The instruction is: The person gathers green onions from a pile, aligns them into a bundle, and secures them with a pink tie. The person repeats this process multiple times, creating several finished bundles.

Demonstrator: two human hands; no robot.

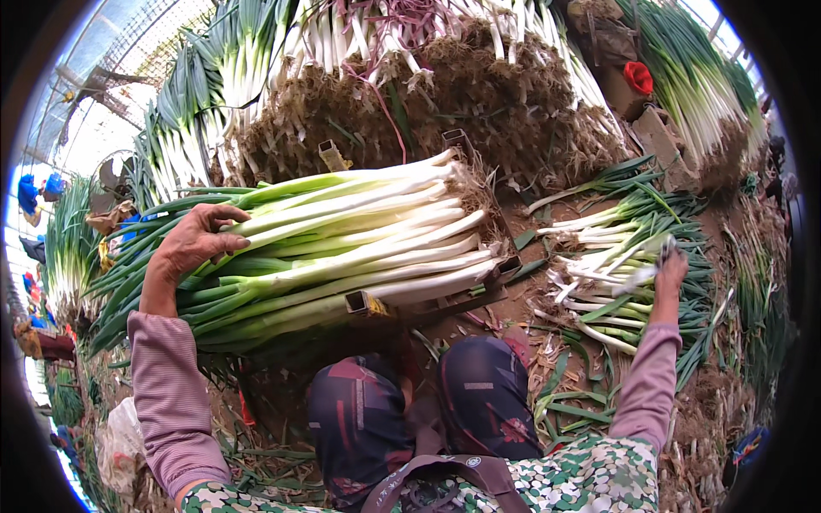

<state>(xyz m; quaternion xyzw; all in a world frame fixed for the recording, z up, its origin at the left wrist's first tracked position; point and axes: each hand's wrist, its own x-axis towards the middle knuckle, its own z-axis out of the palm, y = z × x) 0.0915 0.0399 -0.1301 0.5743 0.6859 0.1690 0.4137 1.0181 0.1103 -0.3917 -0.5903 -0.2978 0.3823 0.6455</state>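
A thick layer of leeks (pixel 359 248) lies across a low metal rack (pixel 366 304) in front of me, roots to the right and green leaves to the left. My left hand (pixel 198 241) is over their green part, with thumb and fingers closed around a leek stalk. Out to the right, my right hand (pixel 670 272) is above a loose pile of leeks (pixel 599 282) on the ground. Its fingers look closed, and a blurred whitish thing shows at them, too smeared to name.
Beyond the rack stands a large stack of leeks (pixel 428 51) with earthy roots, pink ties (pixel 382 111) over it. More leeks stand at far right (pixel 697 94) and left (pixel 73 248). A red container (pixel 638 78) is at the back right. Leaf scraps (pixel 575 402) litter the ground beside my knees.
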